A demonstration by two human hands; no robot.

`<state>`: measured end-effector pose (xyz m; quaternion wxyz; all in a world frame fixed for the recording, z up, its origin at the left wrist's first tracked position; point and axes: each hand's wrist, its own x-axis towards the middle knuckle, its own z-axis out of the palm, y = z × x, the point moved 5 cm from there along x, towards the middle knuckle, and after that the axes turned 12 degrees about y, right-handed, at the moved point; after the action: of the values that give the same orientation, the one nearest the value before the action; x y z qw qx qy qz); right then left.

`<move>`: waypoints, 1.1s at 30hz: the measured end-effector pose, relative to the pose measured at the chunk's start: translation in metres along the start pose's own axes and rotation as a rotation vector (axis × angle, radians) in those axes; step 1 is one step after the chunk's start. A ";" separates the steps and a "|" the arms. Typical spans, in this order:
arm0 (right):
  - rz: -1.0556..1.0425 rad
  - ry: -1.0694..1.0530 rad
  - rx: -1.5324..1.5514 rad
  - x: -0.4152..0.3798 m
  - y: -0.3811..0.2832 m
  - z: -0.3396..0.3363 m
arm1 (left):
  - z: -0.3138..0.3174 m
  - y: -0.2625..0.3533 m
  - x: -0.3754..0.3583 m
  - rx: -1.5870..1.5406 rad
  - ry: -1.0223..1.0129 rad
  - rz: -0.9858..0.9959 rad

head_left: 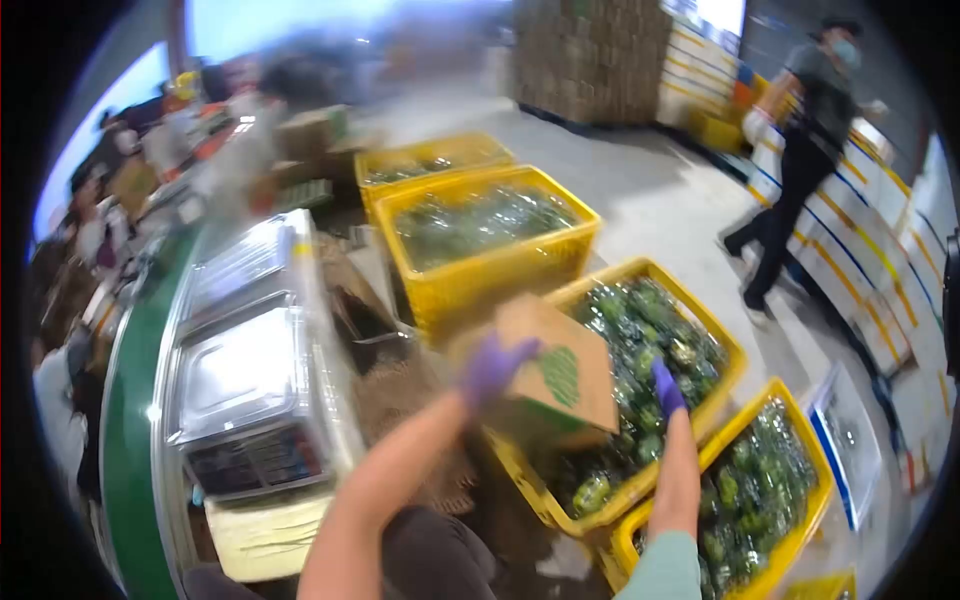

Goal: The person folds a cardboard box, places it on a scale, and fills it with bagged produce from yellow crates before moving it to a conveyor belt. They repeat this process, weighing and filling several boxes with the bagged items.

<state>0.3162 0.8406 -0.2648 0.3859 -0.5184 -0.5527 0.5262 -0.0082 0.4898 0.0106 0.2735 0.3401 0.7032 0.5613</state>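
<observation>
Near the center of my view, my left hand (494, 370), gloved in purple, grips the box (560, 365), tilted over the left part of a yellow crate (733, 370); my right hand (667, 388) reaches into the wrapped greens (640, 330) there, and I cannot tell whether it is open or closed; a scale (245, 395) sits at left beside the green belt (140, 400); at upper right a person (810, 140) in dark clothes walks by stacked white boxes (850, 260).
</observation>
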 end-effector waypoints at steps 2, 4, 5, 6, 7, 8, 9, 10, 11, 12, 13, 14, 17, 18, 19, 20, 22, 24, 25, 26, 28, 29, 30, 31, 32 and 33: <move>-0.038 -0.012 -0.535 -0.053 -0.049 0.015 | 0.009 -0.047 0.024 0.111 0.099 0.010; 0.009 -0.269 -0.309 -0.108 -0.107 0.024 | 0.010 -0.035 0.019 0.171 0.074 -0.061; -0.057 -0.313 -0.242 -0.114 -0.118 0.026 | 0.011 -0.040 0.024 0.131 0.052 -0.077; 0.028 -0.364 -0.202 -0.111 -0.113 0.023 | 0.011 -0.044 0.026 0.134 0.072 -0.082; 0.118 -0.405 -0.161 -0.111 -0.109 0.019 | 0.010 -0.047 0.026 0.138 0.083 -0.084; 0.087 -0.418 -0.123 -0.113 -0.106 0.020 | 0.009 -0.052 0.022 0.136 0.084 -0.098; -0.052 -0.442 -0.133 -0.116 -0.102 0.022 | 0.009 -0.052 0.020 0.121 0.080 -0.088; 0.003 -0.438 -0.091 -0.120 -0.108 0.028 | 0.009 -0.047 0.024 0.106 0.082 -0.064; 0.058 -0.432 -0.054 -0.127 -0.110 0.036 | 0.009 -0.044 0.028 0.098 0.086 -0.055; 0.204 -0.323 -0.054 -0.145 -0.128 0.046 | 0.010 -0.048 0.029 0.036 0.068 -0.058; 0.099 -0.447 -0.057 -0.141 -0.131 0.055 | 0.008 -0.042 0.022 -0.022 0.045 -0.068; 0.094 -0.429 -0.034 -0.137 -0.129 0.058 | 0.005 -0.038 0.017 -0.052 0.009 -0.113; 0.241 -0.422 0.459 -0.135 -0.135 0.092 | -0.002 -0.044 0.012 -0.288 0.078 -0.186; 0.285 -0.290 0.526 -0.199 -0.197 0.109 | -0.007 -0.048 0.012 -0.452 0.006 -0.173; 0.227 -0.370 0.735 -0.176 -0.172 0.117 | -0.008 -0.056 0.016 -0.538 0.022 -0.189; 0.126 -0.194 0.691 -0.196 -0.198 0.119 | -0.016 -0.054 0.010 -0.495 0.051 -0.180; 0.310 -0.221 0.835 -0.183 -0.189 0.128 | -0.014 -0.081 0.025 -0.656 -0.038 -0.119; 0.128 -0.153 0.771 -0.179 -0.198 0.130 | -0.020 -0.098 0.025 -0.719 -0.022 -0.182; 0.253 -0.174 0.810 -0.186 -0.210 0.138 | -0.020 -0.072 0.003 -0.871 -0.127 -0.231; 0.328 -0.194 0.815 -0.193 -0.222 0.145 | -0.011 -0.063 -0.008 -1.080 -0.355 -0.415; 0.097 -0.226 0.707 -0.206 -0.254 0.153 | -0.011 -0.042 -0.023 -1.075 -0.451 -0.416; -0.148 -0.198 0.621 -0.213 -0.270 0.153 | -0.010 -0.044 -0.025 -1.066 -0.432 -0.460; -0.081 -0.399 0.718 -0.200 -0.276 0.168 | -0.008 -0.047 -0.024 -1.061 -0.438 -0.465; -0.014 -0.603 0.812 -0.197 -0.286 0.181 | -0.009 -0.053 -0.020 -0.996 -0.376 -0.419; -0.016 -0.597 0.814 -0.194 -0.289 0.185 | -0.009 -0.057 -0.017 -0.933 -0.316 -0.372; -0.187 -0.554 0.742 -0.196 -0.300 0.187 | -0.007 -0.051 -0.021 -0.935 -0.324 -0.371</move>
<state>0.1171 0.6420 0.0257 0.4290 -0.1337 -0.4538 0.7695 -0.0092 0.4620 -0.0373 0.5960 0.1342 0.3749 0.6973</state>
